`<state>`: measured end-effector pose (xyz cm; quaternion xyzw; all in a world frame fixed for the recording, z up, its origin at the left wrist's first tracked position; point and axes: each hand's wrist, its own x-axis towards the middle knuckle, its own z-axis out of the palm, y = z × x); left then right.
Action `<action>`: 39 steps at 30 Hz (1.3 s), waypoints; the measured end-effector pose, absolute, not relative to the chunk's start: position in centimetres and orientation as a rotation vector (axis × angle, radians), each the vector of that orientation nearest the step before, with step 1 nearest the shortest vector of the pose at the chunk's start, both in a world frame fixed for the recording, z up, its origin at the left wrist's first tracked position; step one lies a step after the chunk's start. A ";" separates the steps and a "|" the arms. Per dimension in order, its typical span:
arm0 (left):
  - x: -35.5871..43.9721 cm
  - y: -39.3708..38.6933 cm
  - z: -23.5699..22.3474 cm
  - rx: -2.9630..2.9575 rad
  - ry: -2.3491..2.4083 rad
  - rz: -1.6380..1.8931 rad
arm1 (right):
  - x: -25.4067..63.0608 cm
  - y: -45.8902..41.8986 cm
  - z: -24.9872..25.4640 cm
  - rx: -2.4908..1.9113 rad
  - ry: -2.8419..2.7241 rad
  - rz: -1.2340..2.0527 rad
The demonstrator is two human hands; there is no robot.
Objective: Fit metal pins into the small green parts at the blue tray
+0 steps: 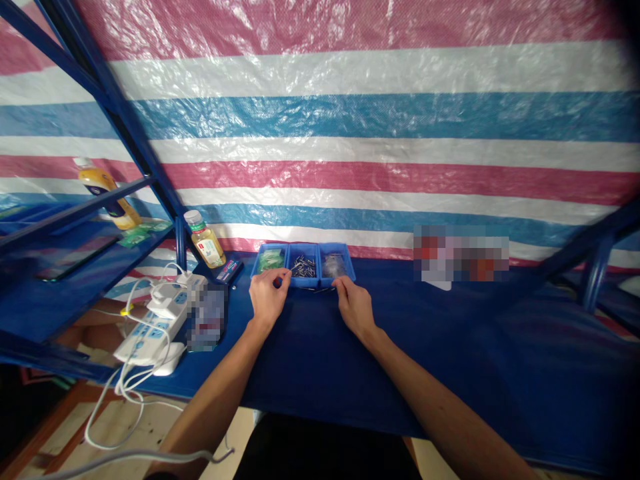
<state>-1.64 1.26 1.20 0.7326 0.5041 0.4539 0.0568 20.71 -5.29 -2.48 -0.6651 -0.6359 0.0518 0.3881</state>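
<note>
Three small blue bins stand in a row against the striped sheet. The left bin point(253, 267) has green-tinted small pieces point(271, 259) in it, the middle one dark metal pins or screws point(303, 267), the right one pale, clear-looking small pieces point(332, 265). My left hand point(269, 295) is at the front of the left bin, thumb and forefinger pinched together. In front of the right bin, my right hand point(356, 305) is closed in a pinch too. Whatever either hand holds is too small to make out. A few thin dark pieces point(320, 290) lie on the blue tabletop before the bins.
Left of the bins stand a drink bottle point(207, 243) and a small dark box point(230, 271). White power strips point(155, 330) with tangled cables lie farther left, by a blue metal frame point(127, 133). Blurred-out items point(460, 257) sit at the back right.
</note>
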 end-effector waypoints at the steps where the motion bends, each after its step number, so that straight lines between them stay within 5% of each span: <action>1: -1.6 1.3 1.2 2.254 1.558 1.357 | 20.6 -5.2 -2.5 -1.721 -1.662 0.119; 24: -1.2 0.9 0.9 2.545 0.978 1.094 | 20.8 -5.1 -1.8 -2.100 -1.966 0.005; 39: -1.0 0.7 0.8 2.602 0.679 0.962 | 19.5 -5.6 -2.6 -1.346 -1.970 0.115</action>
